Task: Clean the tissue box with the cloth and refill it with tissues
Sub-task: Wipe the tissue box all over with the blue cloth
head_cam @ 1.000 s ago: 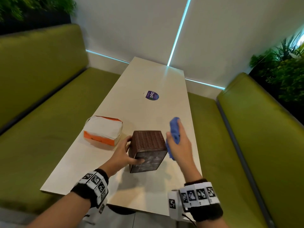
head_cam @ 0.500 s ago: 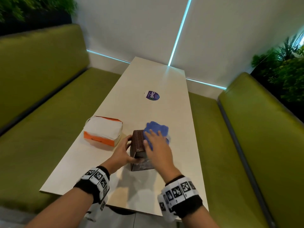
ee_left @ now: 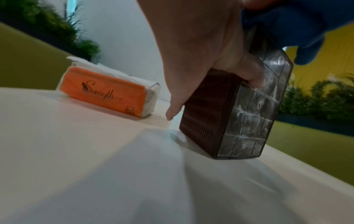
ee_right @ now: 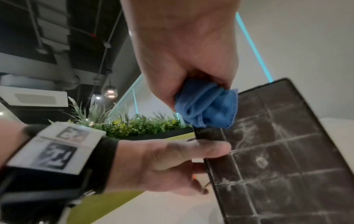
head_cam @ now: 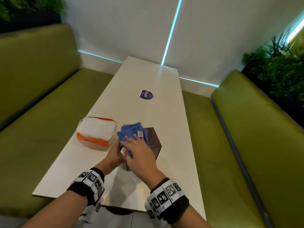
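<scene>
A brown woven tissue box stands on the white table, its scuffed clear face turned toward me. My left hand grips its near left edge, thumb on the clear face. My right hand holds a bunched blue cloth and presses it on the box's top left part. The right wrist view shows the cloth gathered under the right hand's fingers at the top edge of the box. An orange pack of white tissues lies just left of the box.
A round purple sticker lies farther up the table. Green padded benches run along the left and right. Plants stand behind the right bench. The near table edge is close to my wrists.
My right hand swept the cloth from the box's right side over its top to the left part. The left hand stayed gripping the box, which has turned a little.
</scene>
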Demonstrator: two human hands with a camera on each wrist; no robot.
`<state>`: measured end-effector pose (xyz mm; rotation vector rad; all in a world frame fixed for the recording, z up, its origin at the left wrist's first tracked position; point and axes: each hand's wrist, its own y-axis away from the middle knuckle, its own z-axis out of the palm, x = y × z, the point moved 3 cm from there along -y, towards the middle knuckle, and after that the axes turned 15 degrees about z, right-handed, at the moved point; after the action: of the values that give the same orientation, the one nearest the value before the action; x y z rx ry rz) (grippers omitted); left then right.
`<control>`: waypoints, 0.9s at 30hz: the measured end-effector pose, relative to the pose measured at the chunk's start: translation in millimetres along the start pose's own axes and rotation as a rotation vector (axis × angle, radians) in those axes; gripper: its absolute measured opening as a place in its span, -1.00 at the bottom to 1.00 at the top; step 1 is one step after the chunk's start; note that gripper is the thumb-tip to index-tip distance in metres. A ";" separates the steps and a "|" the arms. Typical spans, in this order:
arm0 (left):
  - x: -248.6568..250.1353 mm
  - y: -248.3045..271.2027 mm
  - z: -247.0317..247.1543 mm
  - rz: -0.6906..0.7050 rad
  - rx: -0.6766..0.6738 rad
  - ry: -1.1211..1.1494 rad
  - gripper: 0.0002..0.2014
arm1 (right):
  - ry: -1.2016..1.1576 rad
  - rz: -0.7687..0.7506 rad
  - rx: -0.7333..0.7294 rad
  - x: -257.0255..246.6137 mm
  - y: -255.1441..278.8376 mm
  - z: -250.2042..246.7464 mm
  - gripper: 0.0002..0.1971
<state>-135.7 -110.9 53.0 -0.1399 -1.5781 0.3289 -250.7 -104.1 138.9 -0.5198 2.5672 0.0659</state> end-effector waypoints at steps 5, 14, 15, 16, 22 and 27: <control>-7.2 -0.2 -0.8 -0.050 -0.018 -0.020 0.10 | -0.145 0.136 0.093 43.5 -19.5 -20.6 -0.69; 2.1 14.4 -18.0 -0.188 0.110 0.318 0.18 | -1.329 0.725 -0.111 134.8 1.2 -52.2 -0.68; 6.7 14.4 -18.6 -0.205 0.131 0.370 0.22 | -1.412 0.724 -0.186 130.8 9.1 -49.4 -0.68; 11.4 14.1 -17.5 -0.211 0.141 0.412 0.24 | -1.480 0.708 -0.263 124.1 16.2 -46.0 -0.65; 27.8 15.1 -9.9 -0.214 0.113 0.576 0.17 | -1.481 0.556 -0.523 100.6 26.8 -24.8 -0.32; 40.8 18.6 -2.8 -0.243 0.071 0.702 0.05 | -1.324 0.456 -0.627 92.4 19.9 -20.3 -0.17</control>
<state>-136.6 -81.0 86.6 -0.0020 -0.8741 0.1204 -341.2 -121.1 109.4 -0.0032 1.2501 1.0134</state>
